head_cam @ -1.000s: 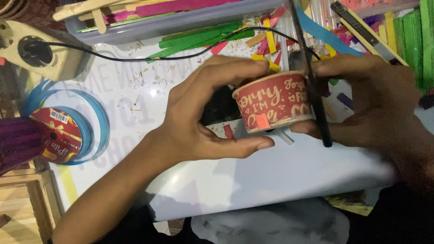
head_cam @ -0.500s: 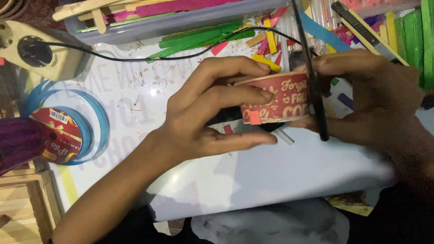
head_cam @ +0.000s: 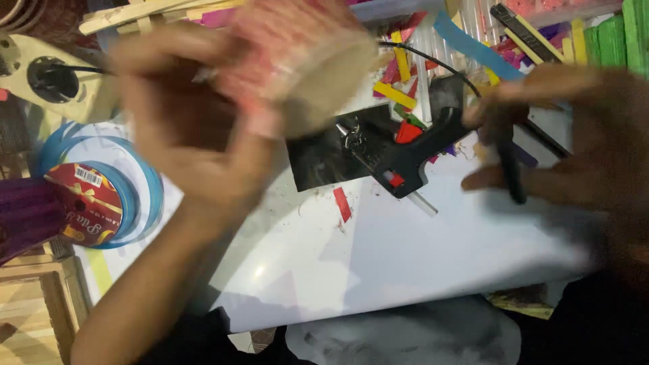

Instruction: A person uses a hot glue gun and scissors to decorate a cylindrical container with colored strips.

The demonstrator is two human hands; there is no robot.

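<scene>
Head view: left hand, blurred, fingers wrapped round red cup at 11 o'clock, its axis tipped toward 4 o'clock, right hand at 3 o'clock pinching black stick, glue gun between them, nearer right.

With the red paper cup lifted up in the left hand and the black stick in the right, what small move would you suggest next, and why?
Probably steady the red paper cup first. It is raised in the left hand and blurred with motion, while the right hand holds the black stick apart from it, above the white sheet. The black glue gun lies between them, so steadying the cup clear of it seems wise.
</scene>
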